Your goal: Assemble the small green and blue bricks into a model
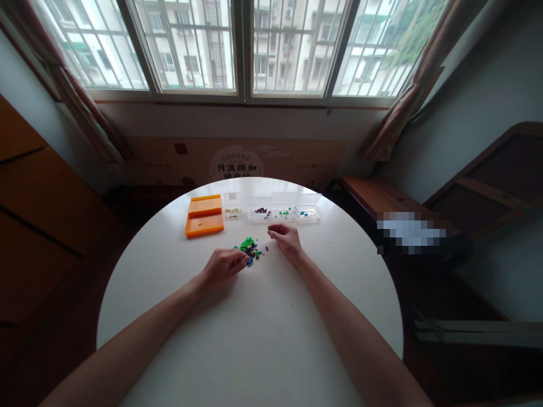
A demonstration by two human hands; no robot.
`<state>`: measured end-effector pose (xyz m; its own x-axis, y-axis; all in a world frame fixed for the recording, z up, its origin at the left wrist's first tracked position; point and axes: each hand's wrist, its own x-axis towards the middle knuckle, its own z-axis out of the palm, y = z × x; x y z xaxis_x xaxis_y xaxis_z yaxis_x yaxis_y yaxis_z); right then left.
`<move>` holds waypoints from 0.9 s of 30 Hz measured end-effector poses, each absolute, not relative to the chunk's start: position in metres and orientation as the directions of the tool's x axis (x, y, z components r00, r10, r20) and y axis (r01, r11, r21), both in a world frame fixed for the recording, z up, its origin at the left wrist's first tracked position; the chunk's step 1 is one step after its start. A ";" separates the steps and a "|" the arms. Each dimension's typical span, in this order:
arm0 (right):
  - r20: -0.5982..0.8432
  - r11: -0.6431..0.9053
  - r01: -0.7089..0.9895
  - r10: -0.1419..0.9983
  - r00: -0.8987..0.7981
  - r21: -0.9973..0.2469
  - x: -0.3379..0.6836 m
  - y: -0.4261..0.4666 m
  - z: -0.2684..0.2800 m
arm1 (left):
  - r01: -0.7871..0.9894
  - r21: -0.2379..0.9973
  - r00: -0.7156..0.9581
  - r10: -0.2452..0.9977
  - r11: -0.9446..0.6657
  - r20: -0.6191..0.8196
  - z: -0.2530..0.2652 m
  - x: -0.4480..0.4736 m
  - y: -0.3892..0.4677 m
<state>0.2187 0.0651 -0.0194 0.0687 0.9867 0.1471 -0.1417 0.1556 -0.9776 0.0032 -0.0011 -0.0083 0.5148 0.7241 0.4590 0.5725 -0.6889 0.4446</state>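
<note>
A loose pile of small green, blue and dark brown pieces (250, 246), like tiny building bricks, lies in the middle of the white round table (263, 333). At the pile's near left edge is my left hand (224, 264), its fingers curled together by the blue and brown pieces; what they grip, if anything, is hidden. My right hand (286, 238) is to the right of the pile, in front of the clear boxes. Its thumb and fingertips are pinched, and anything between them is too small to name. A single brown piece (267, 249) sits apart, between pile and right hand.
Beyond the pile stands an orange open case (205, 227) with a small piece inside. Right of it are clear lidded boxes, open: one with cream pieces (232, 210), others with brown pieces (261, 211), green pieces (283, 213) and blue pieces (302, 214). A wooden bench (382, 195) stands right.
</note>
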 end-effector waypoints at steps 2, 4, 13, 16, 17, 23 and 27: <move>0.140 0.147 -0.145 0.989 0.055 -0.978 0.219 0.065 -0.018 | 0.571 0.443 0.516 0.722 -0.691 0.461 -0.009 0.003 -0.001; 0.140 0.144 -0.145 0.990 0.035 -0.979 0.220 0.064 -0.017 | 0.571 0.442 0.517 0.721 -0.692 0.460 -0.009 0.004 -0.001; 0.175 0.156 -0.238 0.982 -0.064 -0.959 0.212 0.056 -0.009 | 0.567 0.502 0.467 0.756 -0.654 0.458 -0.010 0.003 0.001; 0.186 0.142 -0.251 0.969 -0.161 -0.957 0.196 0.045 -0.004 | 0.546 0.557 0.409 0.779 -0.626 0.476 -0.014 0.003 0.003; 0.189 0.140 -0.257 0.966 -0.175 -0.956 0.189 0.041 -0.001 | 0.537 0.570 0.395 0.783 -0.621 0.481 -0.014 0.003 0.004; 0.206 0.166 -0.195 0.956 -0.207 -0.967 0.166 0.023 0.004 | 0.531 0.559 0.365 0.768 -0.636 0.527 -0.019 0.000 0.006; 0.276 0.258 -0.136 0.950 -0.143 -0.957 0.170 0.016 -0.008 | 0.519 0.551 0.392 0.755 -0.654 0.526 -0.021 -0.001 0.008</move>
